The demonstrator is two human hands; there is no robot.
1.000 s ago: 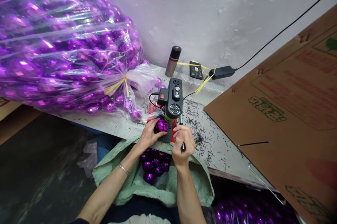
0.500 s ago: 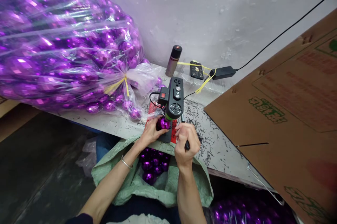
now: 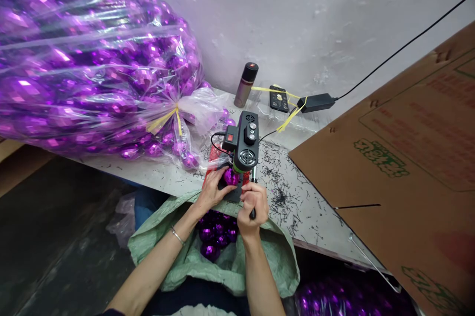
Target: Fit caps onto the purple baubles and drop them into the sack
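Note:
A small black bench drill press (image 3: 246,140) stands on the bench, with a red rocker switch on its side box. Under its head sits a shiny purple bauble (image 3: 231,176). My left hand (image 3: 213,190) is closed round the bauble's left and near side, thumb pointing right. My right hand (image 3: 254,203) wraps round the black-gripped lever handle (image 3: 253,214) at the press's right side. The press head hides the top of the bauble, so I cannot see the bit touching it. Below the bench edge, a green woven sack (image 3: 174,261) gapes open with several purple baubles (image 3: 211,251) inside.
A big clear bag of purple baubles (image 3: 111,68) leans at the left. Behind the press are a spray can (image 3: 246,85), a black phone-like device (image 3: 278,98) and a power adapter (image 3: 316,103). Black shavings (image 3: 282,197) litter the bench; a cardboard box (image 3: 401,158) stands right.
My right hand has moved left and slightly down with the lever handle, which now stands closer to the press. My left hand and the bauble stay nearly in place.

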